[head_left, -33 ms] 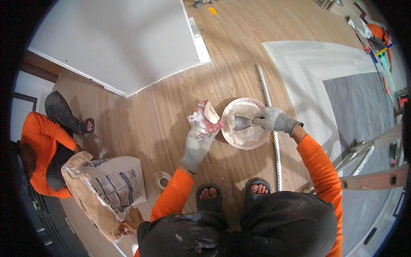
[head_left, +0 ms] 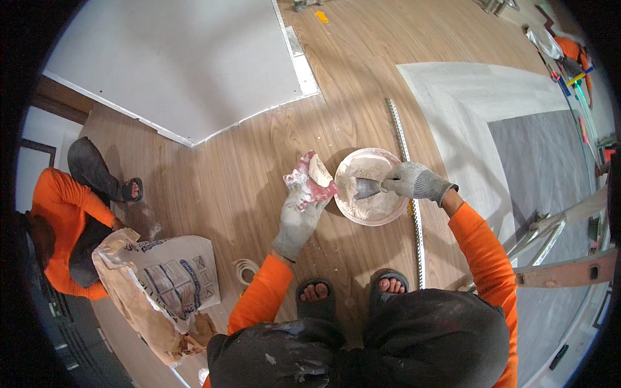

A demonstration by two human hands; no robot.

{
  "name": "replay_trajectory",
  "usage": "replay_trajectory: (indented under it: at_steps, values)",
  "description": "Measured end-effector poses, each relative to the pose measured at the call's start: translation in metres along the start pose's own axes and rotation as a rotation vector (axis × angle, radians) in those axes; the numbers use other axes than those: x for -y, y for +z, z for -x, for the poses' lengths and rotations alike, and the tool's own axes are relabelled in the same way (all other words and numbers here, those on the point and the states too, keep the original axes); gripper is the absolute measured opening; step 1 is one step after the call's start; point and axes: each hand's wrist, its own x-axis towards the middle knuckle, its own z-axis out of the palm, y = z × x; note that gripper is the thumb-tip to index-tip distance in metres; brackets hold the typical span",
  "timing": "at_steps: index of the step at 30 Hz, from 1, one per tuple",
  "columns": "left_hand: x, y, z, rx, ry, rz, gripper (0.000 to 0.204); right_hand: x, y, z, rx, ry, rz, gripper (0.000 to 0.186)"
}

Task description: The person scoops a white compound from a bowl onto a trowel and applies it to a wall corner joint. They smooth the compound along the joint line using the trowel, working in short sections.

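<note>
My right hand (head_left: 414, 181), in a grey knit glove, is closed around the handle of a putty knife (head_left: 367, 187). Its grey metal blade lies over the pale powdery compound in a round pinkish-white tub (head_left: 367, 223) on the floor. Left of the tub, my gloved left hand (head_left: 299, 220) grips a flat red scraper (head_left: 321, 193) smeared with white. A thick cream-coloured lump of compound (head_left: 319, 169) sits on the scraper. The scraper's near corner is close to the tub's left rim; whether they touch I cannot tell.
Beside the tub lies a perforated metal strip (head_left: 417, 239). At the left, a co-worker in orange (head_left: 65, 207) crouches beside an opened paper sack (head_left: 174, 278). A large board (head_left: 187, 64) lies farther ahead. A ladder (head_left: 563, 268) stands right; a tape roll (head_left: 246, 271) lies near my foot.
</note>
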Motion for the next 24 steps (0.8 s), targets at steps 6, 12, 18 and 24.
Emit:
replay_trajectory:
  at_steps: [6,12,18,24]
  values:
    - [0.004,0.005,-0.002,0.04,-0.018,-0.045,0.052,0.009,0.019,-0.017,-0.148,-0.092,0.174,0.047]
    - [0.01,0.021,0.001,0.118,-0.005,-0.163,0.054,0.017,0.018,-0.03,-0.093,-0.112,0.15,0.047]
    - [0.008,0.014,-0.003,0.093,0.024,-0.094,0.053,-0.003,0.021,-0.014,-0.159,-0.226,0.032,0.046]
    - [-0.011,0.021,0.009,0.046,0.095,-0.182,0.051,-0.008,0.024,0.018,-0.22,-0.127,-0.293,0.043]
